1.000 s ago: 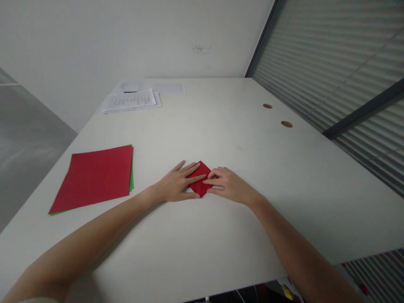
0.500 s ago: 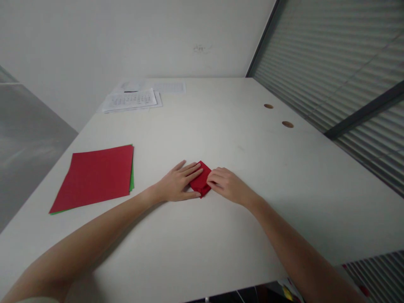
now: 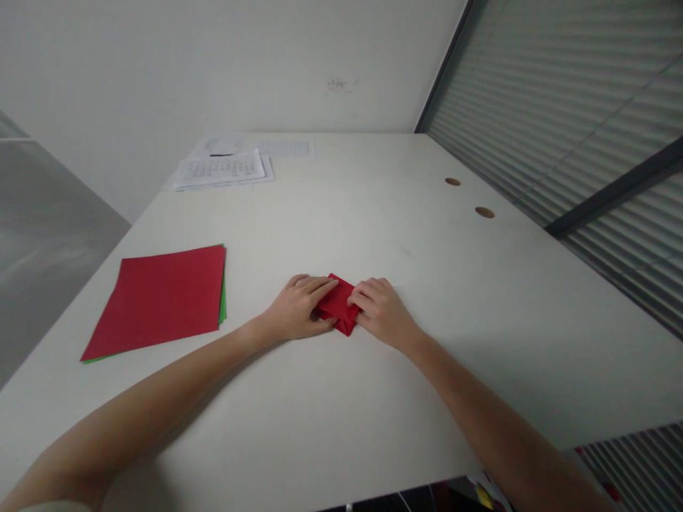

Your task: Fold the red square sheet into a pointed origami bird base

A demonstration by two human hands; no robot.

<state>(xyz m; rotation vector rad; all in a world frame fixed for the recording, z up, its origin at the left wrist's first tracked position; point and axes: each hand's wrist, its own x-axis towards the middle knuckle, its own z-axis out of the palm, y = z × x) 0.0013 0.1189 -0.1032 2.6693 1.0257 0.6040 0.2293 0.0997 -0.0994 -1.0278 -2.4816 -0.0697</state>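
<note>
A small folded piece of red paper [image 3: 341,302] lies on the white table between my hands, with fold lines showing near its lower corner. My left hand [image 3: 302,307] grips its left side, fingers curled over the top and thumb at the lower edge. On the right side, my right hand [image 3: 380,311] has its fingers bent and closed on the paper's edge. Parts of the paper under the fingers are hidden.
Left of my arm is a stack of large red sheets [image 3: 160,302] with green paper [image 3: 223,302] peeking out beneath. Printed papers [image 3: 221,169] lie at the far left of the table [image 3: 373,213]. Two round holes sit near the right edge, beside window blinds [image 3: 565,92].
The folded red paper has turned slightly. My left hand, earlier flat on it with fingers spread, now curls around its left side. My right fingers have shifted to hold its right edge.
</note>
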